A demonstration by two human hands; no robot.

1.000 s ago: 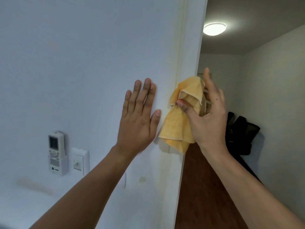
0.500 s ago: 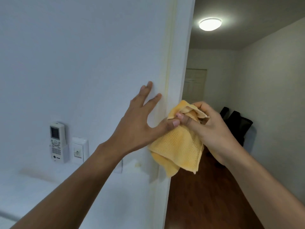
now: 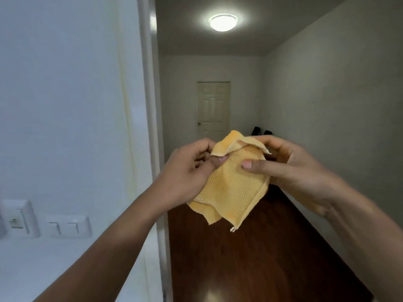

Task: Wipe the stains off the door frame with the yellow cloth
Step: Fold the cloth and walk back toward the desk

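One round ceiling lamp point(image 3: 223, 22) gives the light and is overexposed, with a soft glow around it. The wall point(image 3: 65, 83) on the left looks pale and bluish, the corridor behind is dimmer. The dark floor point(image 3: 239, 269) shows a weak reflection. Straight lines bend near the edges, and the switches point(image 3: 67, 226) at left are blurred.

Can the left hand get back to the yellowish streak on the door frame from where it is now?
Probably yes. The left hand is pinching the yellow cloth together with the right hand, clear of the door frame. Nothing stands between it and the yellowish streak just to its left.
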